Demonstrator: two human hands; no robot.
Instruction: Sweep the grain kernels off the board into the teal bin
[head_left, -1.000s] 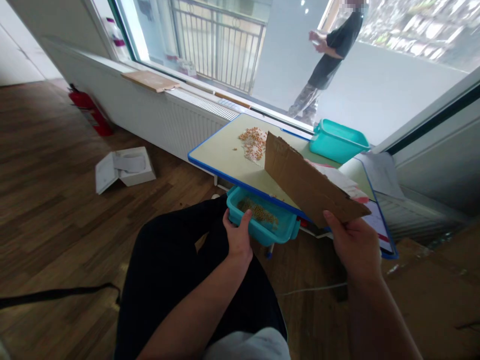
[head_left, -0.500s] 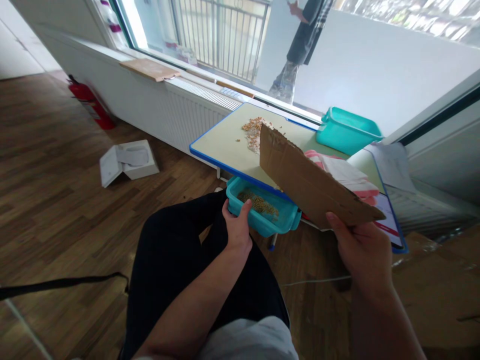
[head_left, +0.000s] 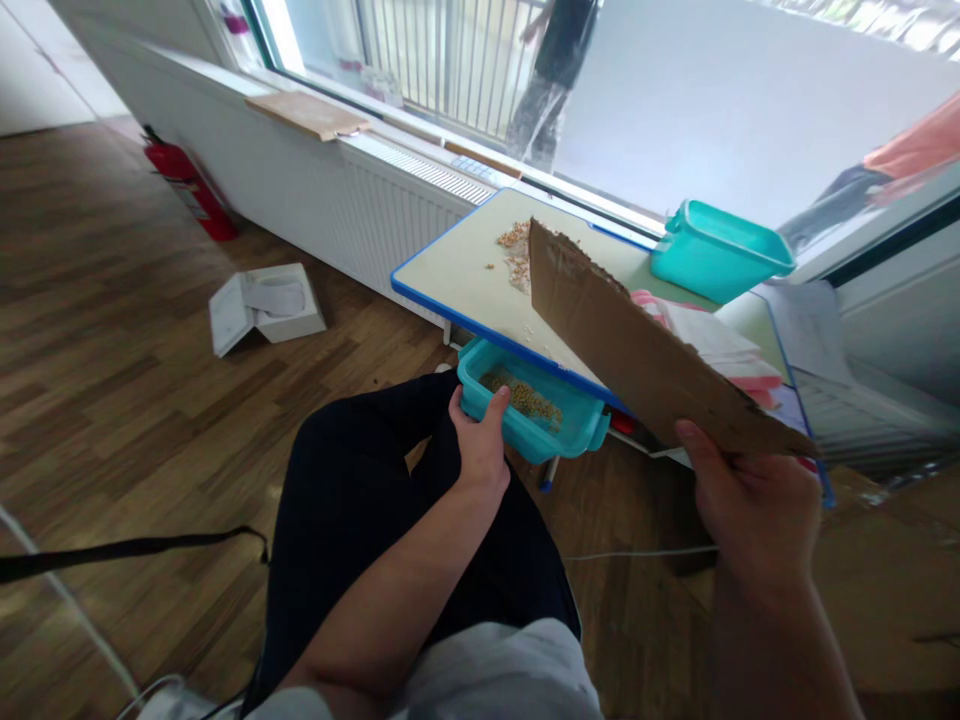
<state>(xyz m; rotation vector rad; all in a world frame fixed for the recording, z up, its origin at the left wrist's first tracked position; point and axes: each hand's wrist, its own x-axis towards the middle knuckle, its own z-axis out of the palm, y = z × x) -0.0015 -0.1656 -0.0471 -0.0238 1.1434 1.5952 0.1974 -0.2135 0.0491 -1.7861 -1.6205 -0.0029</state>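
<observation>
My left hand (head_left: pixel 478 447) grips the near rim of a teal tray (head_left: pixel 570 432) held just under the front edge of the small blue-edged table (head_left: pixel 450 275). Yellowish grains (head_left: pixel 529 398) lie in that tray. My right hand (head_left: pixel 754 500) holds a long piece of brown cardboard (head_left: pixel 637 350) by its near end. The cardboard stands on edge across the tabletop. Its far end is beside a pile of grains (head_left: pixel 516 258) on the table.
A second teal tub (head_left: pixel 716 248) stands at the table's back right, beside papers and pink-striped cloth (head_left: pixel 712 345). A white open box (head_left: pixel 262 308) and a red fire extinguisher (head_left: pixel 191 188) are on the wooden floor left. A radiator runs under the window; people stand outside.
The view has tipped down and shifted slightly. My right hand with the cardboard has moved a little toward me and right. My left hand still holds the tray.
</observation>
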